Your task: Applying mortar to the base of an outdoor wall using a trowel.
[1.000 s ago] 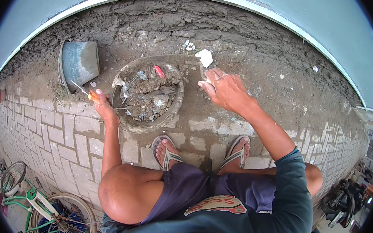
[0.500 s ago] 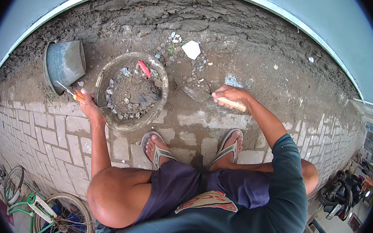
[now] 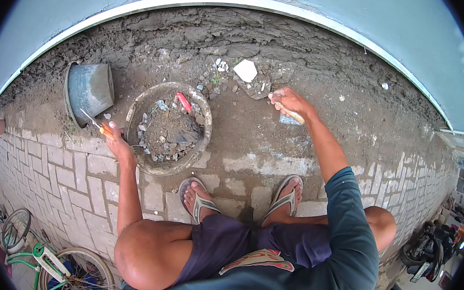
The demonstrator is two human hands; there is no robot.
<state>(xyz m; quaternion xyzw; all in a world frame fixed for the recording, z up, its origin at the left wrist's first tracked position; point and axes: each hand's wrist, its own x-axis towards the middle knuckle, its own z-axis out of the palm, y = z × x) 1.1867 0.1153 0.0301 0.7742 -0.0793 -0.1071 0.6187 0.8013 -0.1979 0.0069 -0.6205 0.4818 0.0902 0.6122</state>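
Right hand (image 3: 289,101) grips a trowel (image 3: 258,87); left hand (image 3: 116,142) clasps a screwdriver (image 3: 95,123).

The blade of the wooden-handled trowel (image 3: 279,102) is half buried under grey soil, so its outline cannot be traced. The orange handle of the thin metal tool (image 3: 98,125) is mostly covered by the left hand (image 3: 116,144). The green bicycle (image 3: 49,256) is cut off by the lower left edge. The rubble in the round mortar-crusted basin (image 3: 168,128) is too small to be sorted.
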